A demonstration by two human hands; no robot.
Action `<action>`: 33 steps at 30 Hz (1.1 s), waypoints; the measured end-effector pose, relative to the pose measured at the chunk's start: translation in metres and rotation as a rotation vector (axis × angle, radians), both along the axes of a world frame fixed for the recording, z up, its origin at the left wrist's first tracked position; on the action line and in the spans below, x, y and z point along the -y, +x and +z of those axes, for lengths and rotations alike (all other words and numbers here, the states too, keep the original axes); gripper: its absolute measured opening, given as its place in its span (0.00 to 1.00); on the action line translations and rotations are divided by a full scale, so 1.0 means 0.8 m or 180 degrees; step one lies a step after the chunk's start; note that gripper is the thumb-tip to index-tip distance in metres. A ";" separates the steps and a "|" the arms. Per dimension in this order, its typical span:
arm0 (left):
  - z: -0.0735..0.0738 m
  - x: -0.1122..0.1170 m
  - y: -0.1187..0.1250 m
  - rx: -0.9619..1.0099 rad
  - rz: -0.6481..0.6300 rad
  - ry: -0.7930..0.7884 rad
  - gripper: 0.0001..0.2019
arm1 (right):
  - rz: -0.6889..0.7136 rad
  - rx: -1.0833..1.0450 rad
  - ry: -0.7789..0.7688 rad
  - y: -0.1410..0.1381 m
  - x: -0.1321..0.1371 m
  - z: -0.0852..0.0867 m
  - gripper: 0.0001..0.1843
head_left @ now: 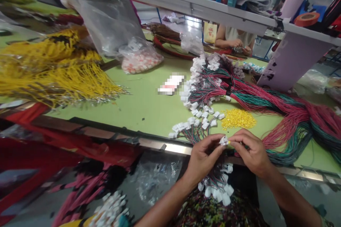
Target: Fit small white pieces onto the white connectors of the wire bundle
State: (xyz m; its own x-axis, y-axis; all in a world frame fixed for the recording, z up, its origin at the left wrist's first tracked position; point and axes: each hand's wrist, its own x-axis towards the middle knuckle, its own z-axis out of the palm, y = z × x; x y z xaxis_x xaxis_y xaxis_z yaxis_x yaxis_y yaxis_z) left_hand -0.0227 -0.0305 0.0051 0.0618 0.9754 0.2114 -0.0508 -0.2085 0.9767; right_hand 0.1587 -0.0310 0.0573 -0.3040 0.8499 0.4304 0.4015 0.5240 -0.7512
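My left hand (205, 159) and my right hand (249, 152) meet over the table's front edge, both pinching a small white plastic connector (224, 140). A tiny yellow bit seems to sit at my right fingertips, too small to be sure. Thin red and green wires run down from my left hand to a bunch of white connectors (217, 188) hanging near my lap. Just beyond my hands lie a pile of small yellow parts (238, 119) and a large red-and-green wire harness bundle (289, 124), its white connectors (199, 110) fanned across the green table (149, 111).
A bundle of yellow wires (53, 71) lies at the left, by a plastic bag of pink-and-white parts (140, 60). A white shelf (186, 3) crosses overhead. A co-worker (234, 39) handles something across the table. More wires lie below left.
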 end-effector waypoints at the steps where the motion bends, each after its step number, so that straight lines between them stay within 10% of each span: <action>1: 0.001 0.001 0.001 -0.0104 0.0055 0.0134 0.09 | -0.0020 0.0038 0.0080 0.000 0.002 -0.001 0.08; 13: 0.003 0.002 0.002 -0.0617 0.0281 0.1081 0.09 | 0.0060 -0.0024 0.0489 0.000 0.003 -0.005 0.11; 24: 0.010 0.004 0.004 -0.0645 0.0269 0.1225 0.11 | -0.0079 -0.1330 -0.1530 -0.003 -0.002 -0.019 0.09; 33: 0.008 0.005 0.007 -0.0804 0.0199 0.1398 0.11 | -0.0123 -0.1085 -0.1761 -0.001 -0.002 -0.022 0.12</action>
